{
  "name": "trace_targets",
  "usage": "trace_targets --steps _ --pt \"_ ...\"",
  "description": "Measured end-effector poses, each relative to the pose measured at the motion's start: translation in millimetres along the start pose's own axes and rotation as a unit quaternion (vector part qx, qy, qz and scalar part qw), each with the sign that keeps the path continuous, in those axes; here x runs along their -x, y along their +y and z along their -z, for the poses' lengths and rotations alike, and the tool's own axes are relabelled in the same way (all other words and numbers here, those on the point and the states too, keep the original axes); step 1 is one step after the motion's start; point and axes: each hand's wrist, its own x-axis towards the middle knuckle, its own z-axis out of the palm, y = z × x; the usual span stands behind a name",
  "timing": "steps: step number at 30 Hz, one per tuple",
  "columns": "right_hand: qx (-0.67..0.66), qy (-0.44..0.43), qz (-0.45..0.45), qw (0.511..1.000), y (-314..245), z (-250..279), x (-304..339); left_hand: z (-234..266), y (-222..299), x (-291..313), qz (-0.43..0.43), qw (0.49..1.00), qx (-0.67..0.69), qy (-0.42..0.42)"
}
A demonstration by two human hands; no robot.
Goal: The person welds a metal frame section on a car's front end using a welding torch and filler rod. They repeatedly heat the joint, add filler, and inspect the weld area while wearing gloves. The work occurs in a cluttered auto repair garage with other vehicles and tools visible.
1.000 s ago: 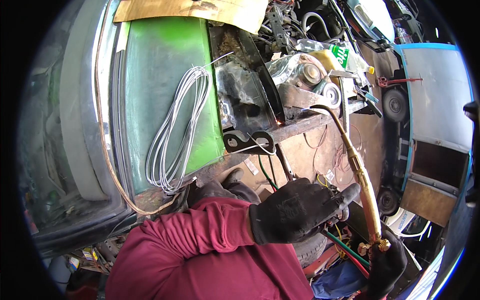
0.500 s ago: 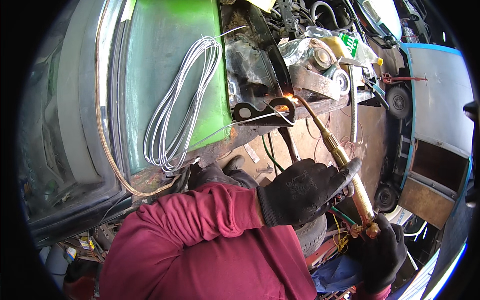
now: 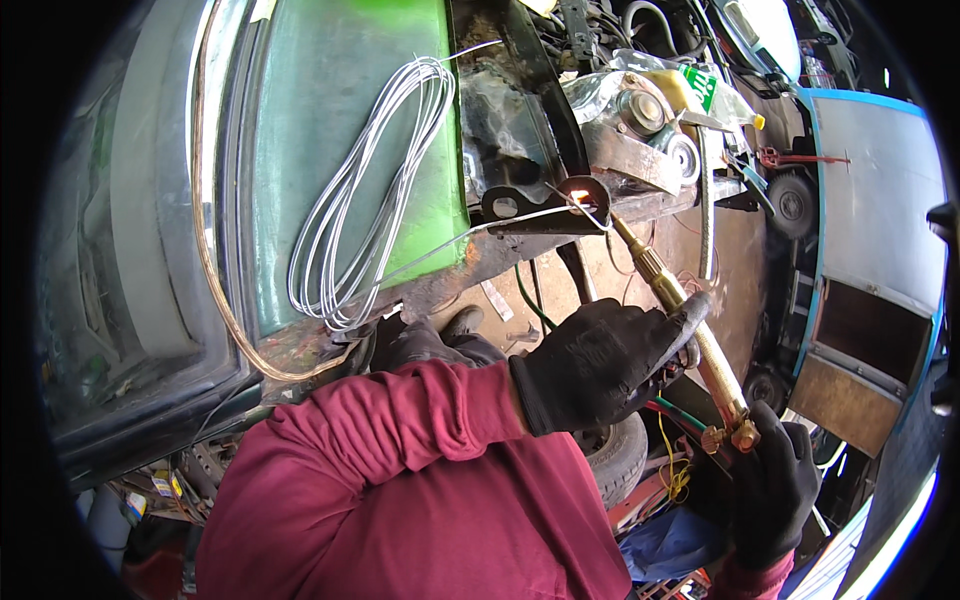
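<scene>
the black-gloved right hand (image 3: pixel 776 482) grips the long brass torch (image 3: pixel 712 362) by its base; it slants up-left, tip at the black holed metal bracket (image 3: pixel 598 188); the black-gloved left hand (image 3: pixel 592 366) lies nearer, grip unclear.

The creased sleeves (image 3: pixel 440 405) are maroon; black gloves (image 3: pixel 590 365) cover both hands (image 3: pixel 775 480).
</scene>
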Motion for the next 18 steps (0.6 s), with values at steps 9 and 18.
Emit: trace_targets --steps 9,18 --pt "0.028 -0.003 0.03 0.999 11 -9 6 -2 -2 2 -0.012 1.0 -0.012 0.0" --pt "0.044 -0.02 0.018 0.999 12 -8 8 -1 0 -1 -0.03 0.999 -0.027 0.023"
